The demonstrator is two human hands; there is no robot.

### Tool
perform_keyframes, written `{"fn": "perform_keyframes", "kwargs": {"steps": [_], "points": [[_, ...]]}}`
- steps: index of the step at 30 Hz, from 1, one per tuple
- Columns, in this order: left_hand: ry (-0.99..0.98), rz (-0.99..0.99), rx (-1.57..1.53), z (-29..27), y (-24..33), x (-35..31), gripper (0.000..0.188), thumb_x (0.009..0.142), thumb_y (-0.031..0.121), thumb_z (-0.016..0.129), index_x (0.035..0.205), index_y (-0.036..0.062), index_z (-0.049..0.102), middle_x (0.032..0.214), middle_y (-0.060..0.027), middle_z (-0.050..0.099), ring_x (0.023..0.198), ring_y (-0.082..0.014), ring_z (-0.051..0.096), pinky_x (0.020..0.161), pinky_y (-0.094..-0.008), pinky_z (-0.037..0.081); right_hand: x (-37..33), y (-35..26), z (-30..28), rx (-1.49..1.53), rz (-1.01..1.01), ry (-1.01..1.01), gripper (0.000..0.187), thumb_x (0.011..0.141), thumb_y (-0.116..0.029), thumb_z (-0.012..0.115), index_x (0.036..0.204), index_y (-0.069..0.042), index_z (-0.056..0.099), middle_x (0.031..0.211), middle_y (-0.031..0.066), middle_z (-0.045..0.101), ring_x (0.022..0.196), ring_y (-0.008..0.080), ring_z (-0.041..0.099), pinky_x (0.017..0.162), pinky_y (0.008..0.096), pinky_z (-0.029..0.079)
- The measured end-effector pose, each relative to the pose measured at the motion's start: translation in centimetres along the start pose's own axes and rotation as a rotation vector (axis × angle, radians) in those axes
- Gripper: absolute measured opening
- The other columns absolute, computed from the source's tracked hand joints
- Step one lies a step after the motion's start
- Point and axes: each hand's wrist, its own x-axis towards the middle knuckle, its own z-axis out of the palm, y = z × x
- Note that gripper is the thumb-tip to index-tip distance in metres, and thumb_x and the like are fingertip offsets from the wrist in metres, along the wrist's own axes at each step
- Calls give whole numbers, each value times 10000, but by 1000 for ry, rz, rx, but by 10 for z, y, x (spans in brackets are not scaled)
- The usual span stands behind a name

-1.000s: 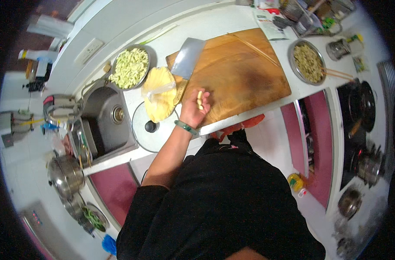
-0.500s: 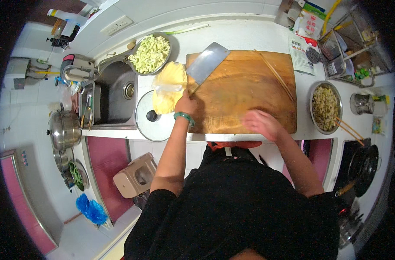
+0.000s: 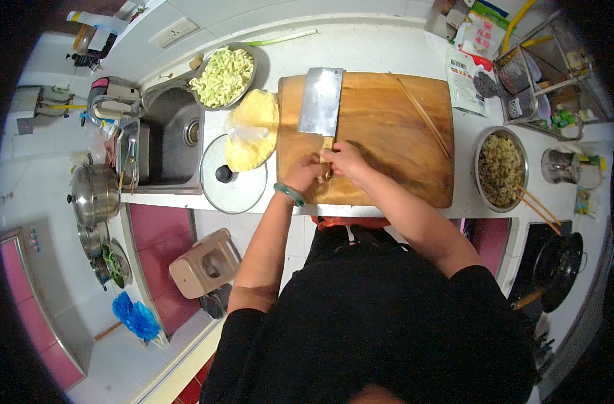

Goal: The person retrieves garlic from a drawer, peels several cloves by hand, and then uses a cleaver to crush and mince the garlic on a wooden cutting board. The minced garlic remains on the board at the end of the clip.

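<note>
A cleaver (image 3: 319,102) with a broad metal blade and a wooden handle lies over the left part of the wooden cutting board (image 3: 388,175), its blade pointing away from me. My left hand (image 3: 304,174), with a green bangle at the wrist, is closed at the lower end of the handle. From the other side my right hand (image 3: 345,161) closes on the handle, nearer the blade. The fingers partly hide the handle. Left of the board are thin yellow sheets (image 3: 261,128) with a clear plastic piece on them. They overlap a glass lid (image 3: 246,192).
A thin wooden stick or chopsticks (image 3: 425,118) lie on the board's right side. Beyond it stands a metal bowl of chopped filling (image 3: 501,168) with chopsticks. A bowl of pale green cut pieces (image 3: 225,77) sits by the sink (image 3: 169,141). A black wok (image 3: 559,266) is at right.
The cleaver has turned from a slant to nearly straight away from me. My right hand has come left from over the board to the handle, where both hands now meet.
</note>
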Motion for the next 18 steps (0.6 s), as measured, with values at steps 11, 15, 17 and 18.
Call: {"fn": "perform_keyframes", "kwargs": {"steps": [11,15,17,18], "points": [[-55,-44,-218,24,19,-37,202,866,261,547,873,64,591,688,-7,561,490,-45,424,435,-179,314,-71,-2,-81,196,-250,-80,158,833,-124,530,980,-70,508,679,-6,468,522,48,420,560,256,404],[188,110,-95,19,-3,-15,253,887,280,502,871,46,598,722,13,546,618,-74,474,564,-213,391,-123,35,-108,-373,-553,419,211,845,-223,539,947,-39,539,713,39,531,575,153,507,594,299,439],[181,208,5,19,-17,6,266,881,287,493,834,45,595,705,16,537,616,-94,482,557,-233,405,-150,55,-107,-606,-619,595,243,834,-256,563,927,-32,542,725,71,557,603,202,536,597,327,446],[146,254,-27,26,-20,12,272,875,262,490,870,10,591,764,-22,581,689,-137,530,626,-264,432,-165,64,-103,-676,-547,658,252,824,-264,580,913,-32,540,725,86,560,615,219,540,593,340,445]]}}
